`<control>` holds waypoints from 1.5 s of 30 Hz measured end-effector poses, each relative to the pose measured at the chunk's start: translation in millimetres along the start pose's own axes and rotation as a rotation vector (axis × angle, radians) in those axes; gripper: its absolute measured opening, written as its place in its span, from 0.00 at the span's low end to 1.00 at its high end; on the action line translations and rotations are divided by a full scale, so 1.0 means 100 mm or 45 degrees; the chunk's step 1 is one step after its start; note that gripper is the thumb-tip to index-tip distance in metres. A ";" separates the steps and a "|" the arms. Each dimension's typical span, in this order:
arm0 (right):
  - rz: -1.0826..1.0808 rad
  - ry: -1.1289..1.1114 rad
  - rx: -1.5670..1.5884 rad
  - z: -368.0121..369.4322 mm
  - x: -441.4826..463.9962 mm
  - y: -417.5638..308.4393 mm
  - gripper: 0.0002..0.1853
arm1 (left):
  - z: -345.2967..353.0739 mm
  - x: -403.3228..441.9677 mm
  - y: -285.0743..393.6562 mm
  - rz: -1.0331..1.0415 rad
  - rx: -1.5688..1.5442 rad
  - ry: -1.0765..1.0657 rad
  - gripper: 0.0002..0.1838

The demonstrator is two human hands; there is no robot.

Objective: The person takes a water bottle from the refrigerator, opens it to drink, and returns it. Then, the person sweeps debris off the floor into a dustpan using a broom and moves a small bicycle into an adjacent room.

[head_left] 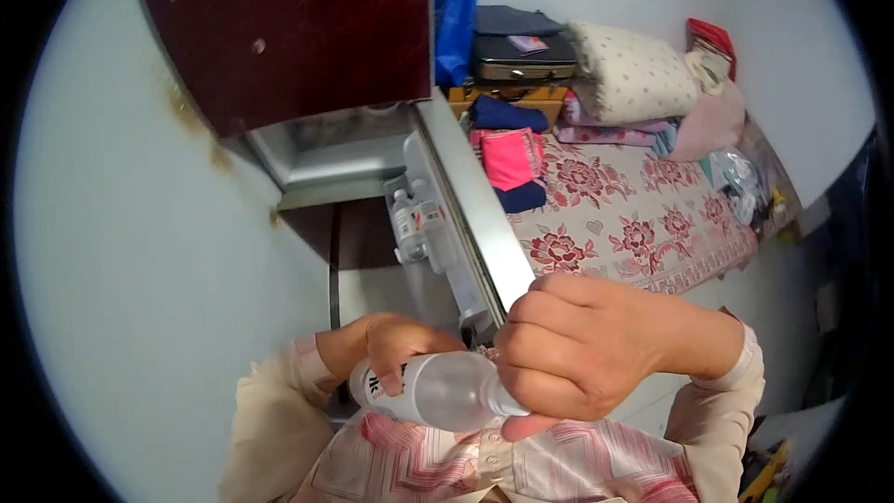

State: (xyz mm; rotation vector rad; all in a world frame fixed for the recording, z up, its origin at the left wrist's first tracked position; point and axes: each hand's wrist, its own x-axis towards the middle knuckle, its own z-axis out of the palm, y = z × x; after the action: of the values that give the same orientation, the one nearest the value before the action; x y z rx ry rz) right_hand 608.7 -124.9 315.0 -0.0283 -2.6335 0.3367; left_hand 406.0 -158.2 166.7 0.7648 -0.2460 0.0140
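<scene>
A clear plastic bottle [447, 393] with a white label lies tilted in front of my chest. My left hand [402, 346] is wrapped around its labelled base end. At the neck end, my right hand [568, 349] is closed over the top, and its fingers hide the cap area. Just beyond both hands, the open refrigerator door [475, 214] reaches toward me. Two more bottles [414, 224] stand in that door's shelf.
A dark red refrigerator panel [289, 28] fills the upper left. Behind the door is a bed with a flowered sheet [615, 214], holding folded clothes [512, 156] and a rolled quilt [633, 73]. A dark suitcase [523, 54] and a blue bag [456, 23] are at the back.
</scene>
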 end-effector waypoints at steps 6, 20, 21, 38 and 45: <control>-0.013 -0.131 -0.014 0.11 0.08 -0.10 0.11 | 0.00 -0.18 -0.10 0.069 0.209 -0.058 0.43; 0.604 -0.066 -0.138 0.57 -0.08 0.44 0.11 | 0.26 -0.01 -0.02 0.262 1.409 1.586 0.30; 0.662 -0.039 -0.198 0.59 -0.08 0.49 0.11 | 0.18 0.02 -0.03 0.317 1.613 1.747 0.29; 0.296 0.488 0.033 0.05 -0.08 0.24 0.17 | 0.11 -0.17 -0.13 0.390 0.279 0.100 0.43; 1.121 0.716 0.759 1.48 -1.12 0.15 0.21 | 0.59 -0.48 0.25 0.559 0.978 1.228 0.44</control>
State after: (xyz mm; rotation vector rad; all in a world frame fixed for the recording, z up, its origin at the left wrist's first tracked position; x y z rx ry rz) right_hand 638.0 -153.3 133.4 -0.9396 -1.7447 1.1822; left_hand 344.4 -177.0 213.9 1.3558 0.5550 0.9155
